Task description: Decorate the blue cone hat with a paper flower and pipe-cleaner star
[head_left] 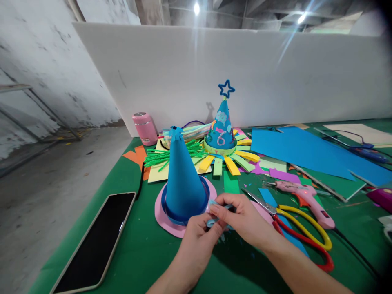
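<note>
A small light blue strip (211, 223), curled, is pinched between both hands just right of a plain blue paper cone. My left hand (199, 241) holds its lower part with thumb and finger. My right hand (237, 214) grips the upper part, fingers closed. The blue cone (183, 179) stands upright with a frilled tip, inside a dark blue ring (163, 204) on a pink disc (159, 214). Behind it stands a decorated cone hat (222, 126) with a blue star on top and yellow and green strips around its base.
A phone (96, 241) lies at the left and a pink bottle (145, 128) stands behind. Scissors (275, 212) and a pink glue gun (309, 198) lie at the right. Green pipe cleaners (157, 157) and blue sheets (303, 149) lie farther back on the green table (131, 261).
</note>
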A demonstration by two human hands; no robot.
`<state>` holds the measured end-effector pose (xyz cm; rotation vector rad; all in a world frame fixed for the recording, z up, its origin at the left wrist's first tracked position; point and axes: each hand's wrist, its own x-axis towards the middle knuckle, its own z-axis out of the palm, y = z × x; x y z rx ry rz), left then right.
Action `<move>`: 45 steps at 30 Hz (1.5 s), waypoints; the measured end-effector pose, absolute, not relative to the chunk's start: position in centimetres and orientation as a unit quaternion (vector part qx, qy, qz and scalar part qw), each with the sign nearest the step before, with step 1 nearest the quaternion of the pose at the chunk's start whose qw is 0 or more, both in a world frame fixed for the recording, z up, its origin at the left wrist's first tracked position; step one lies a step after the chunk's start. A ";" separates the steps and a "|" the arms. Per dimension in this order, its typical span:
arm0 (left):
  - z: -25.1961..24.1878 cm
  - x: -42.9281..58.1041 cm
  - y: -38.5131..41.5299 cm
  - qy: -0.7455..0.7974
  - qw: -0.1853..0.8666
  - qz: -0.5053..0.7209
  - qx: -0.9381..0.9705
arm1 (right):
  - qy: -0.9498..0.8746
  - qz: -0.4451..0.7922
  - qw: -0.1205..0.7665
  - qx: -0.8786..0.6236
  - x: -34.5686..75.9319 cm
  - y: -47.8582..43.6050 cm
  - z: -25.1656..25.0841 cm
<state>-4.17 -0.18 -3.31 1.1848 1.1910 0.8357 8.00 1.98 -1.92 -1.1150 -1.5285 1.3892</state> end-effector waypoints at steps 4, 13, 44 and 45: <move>-3.6 -4.2 0.0 0.497 0.605 0.369 0.500 | -0.609 0.533 0.384 -0.445 7.9 2.0 -2.0; -4.1 -4.7 0.8 0.492 0.647 0.419 0.404 | -0.510 0.512 0.503 -0.475 9.4 2.4 -1.6; -2.5 -5.4 0.3 0.449 0.637 0.504 0.372 | -0.599 0.630 0.332 -0.366 7.8 0.7 -2.4; -2.3 -5.4 0.3 0.452 0.634 0.508 0.369 | -0.604 0.630 0.326 -0.363 7.8 0.7 -2.4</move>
